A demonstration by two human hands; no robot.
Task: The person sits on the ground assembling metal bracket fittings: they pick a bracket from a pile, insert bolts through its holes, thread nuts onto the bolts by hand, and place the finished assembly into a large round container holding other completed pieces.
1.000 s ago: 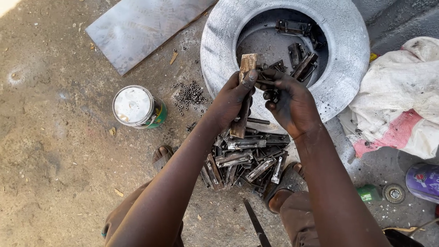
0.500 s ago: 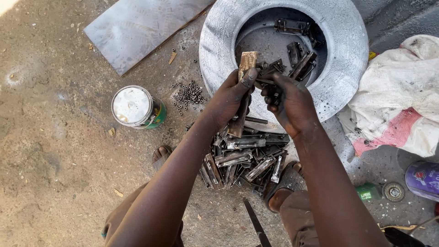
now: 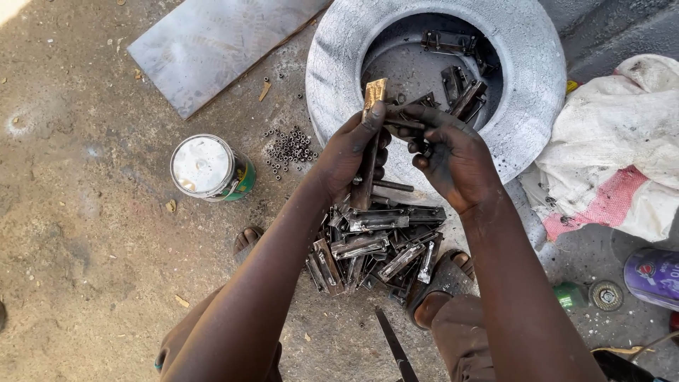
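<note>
My left hand [image 3: 350, 152] grips a long rusty metal bar [image 3: 368, 145], held upright with its brassy top end near the tyre's rim. My right hand [image 3: 453, 155] holds a small dark metal latch piece [image 3: 404, 120] against the bar's upper part, fingers curled around it. Directly below both hands lies a pile of several metal latch parts [image 3: 375, 247] on the ground between my sandalled feet. A silver-painted tyre [image 3: 339, 64] stands just beyond the hands, with more dark latch parts [image 3: 453, 67] lying inside its hollow.
A tin can with a white top [image 3: 207, 168] stands left of the hands. Small dark nuts [image 3: 288, 146] are scattered by the tyre. A flat metal sheet [image 3: 212, 42] lies at the back left. White and pink sacking [image 3: 615, 155] lies at the right, with a purple can [image 3: 652, 276] below.
Both hands have stayed at the tyre's rim with the bar and latch piece; the right hand's fingers have shifted slightly on the piece.
</note>
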